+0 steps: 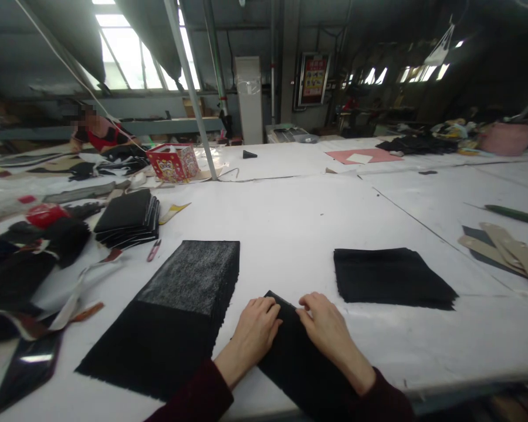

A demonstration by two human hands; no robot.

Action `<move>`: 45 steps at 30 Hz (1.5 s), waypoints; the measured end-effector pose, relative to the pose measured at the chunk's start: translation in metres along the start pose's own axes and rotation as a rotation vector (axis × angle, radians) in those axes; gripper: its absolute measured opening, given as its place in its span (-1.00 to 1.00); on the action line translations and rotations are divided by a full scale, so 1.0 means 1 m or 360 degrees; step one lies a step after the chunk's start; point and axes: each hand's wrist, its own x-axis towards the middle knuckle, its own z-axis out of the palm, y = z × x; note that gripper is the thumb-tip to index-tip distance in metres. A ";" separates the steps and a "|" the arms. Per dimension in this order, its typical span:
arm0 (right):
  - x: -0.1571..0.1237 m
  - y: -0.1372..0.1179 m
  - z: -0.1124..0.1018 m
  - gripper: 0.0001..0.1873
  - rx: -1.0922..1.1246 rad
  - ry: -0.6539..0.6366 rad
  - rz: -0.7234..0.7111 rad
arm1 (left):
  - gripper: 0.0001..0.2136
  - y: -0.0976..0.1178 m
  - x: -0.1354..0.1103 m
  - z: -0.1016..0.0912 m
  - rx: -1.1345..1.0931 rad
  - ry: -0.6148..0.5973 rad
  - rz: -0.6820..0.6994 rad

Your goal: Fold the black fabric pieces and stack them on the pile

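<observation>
A piece of black fabric (301, 357) lies at the table's front edge, between my forearms. My left hand (256, 329) has its fingers curled over the fabric's far left corner. At the far right corner my right hand (328, 328) pinches the edge between thumb and fingers. The exact fingertip contact is partly hidden. Left of my hands is a thick stack of black fabric pieces (149, 346), its far half covered by a greyish speckled layer (182, 275). To the right lies another, thinner stack of black fabric (387, 278).
A folded black stack (127, 217) and small pink thread snips (154, 251) lie at the left, near scraps and a dark glossy plate (26, 366). A red box (172, 162) stands beside a pole (198, 111). Card patterns (506, 252) are at right. Another person (99, 133) works far left.
</observation>
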 end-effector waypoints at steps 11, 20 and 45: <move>0.017 -0.013 0.053 -0.83 0.0075 0.0243 0.0075 | -0.92 -0.011 -0.002 0.004 -0.0008 0.0048 0.0050; 0.010 0.000 0.075 -0.75 0.0181 0.0474 -0.0388 | -0.88 -0.018 0.000 0.011 0.0091 0.0131 0.0040; 0.005 -0.007 0.072 -0.69 -0.0168 0.0426 -0.0667 | -0.65 -0.025 0.000 0.018 0.0159 0.0131 -0.0138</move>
